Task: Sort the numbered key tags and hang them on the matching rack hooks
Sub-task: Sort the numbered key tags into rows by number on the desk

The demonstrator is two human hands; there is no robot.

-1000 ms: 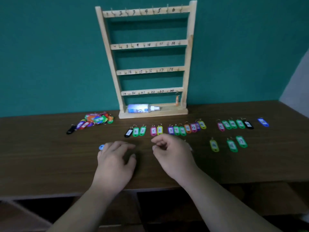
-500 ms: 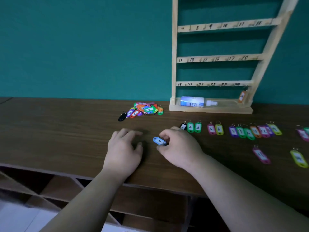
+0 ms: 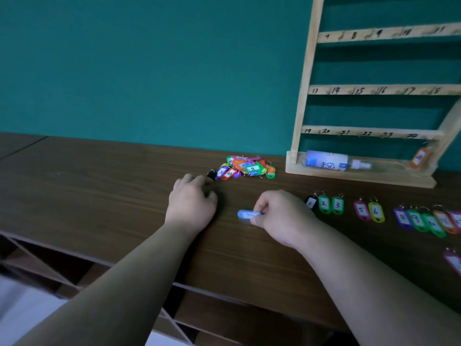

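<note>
Head view. The rack (image 3: 303,96) stands at the back of the worktop (image 3: 99,183), its rails numbered by hand. In front of the rack's left post, the right hand (image 3: 282,216) pinches a blue tag (image 3: 245,214) between thumb and curled fingers, the tag jutting left just above the worktop. Further left of the rack, the left hand (image 3: 190,203) lies palm down, fingers loosely bent and holding nothing; its fingertips are just beside a black tag (image 3: 212,174), and contact cannot be told. That tag lies at the edge of a pile (image 3: 249,167) of mixed tags just left of the rack base. A row (image 3: 375,212) of laid-out tags, reading 1, 2, 3, 5, 6 and onward, runs before the rack. An orange tag (image 3: 420,157) hangs under its bottom rail. A bottle (image 3: 331,161) lies on the base.
</note>
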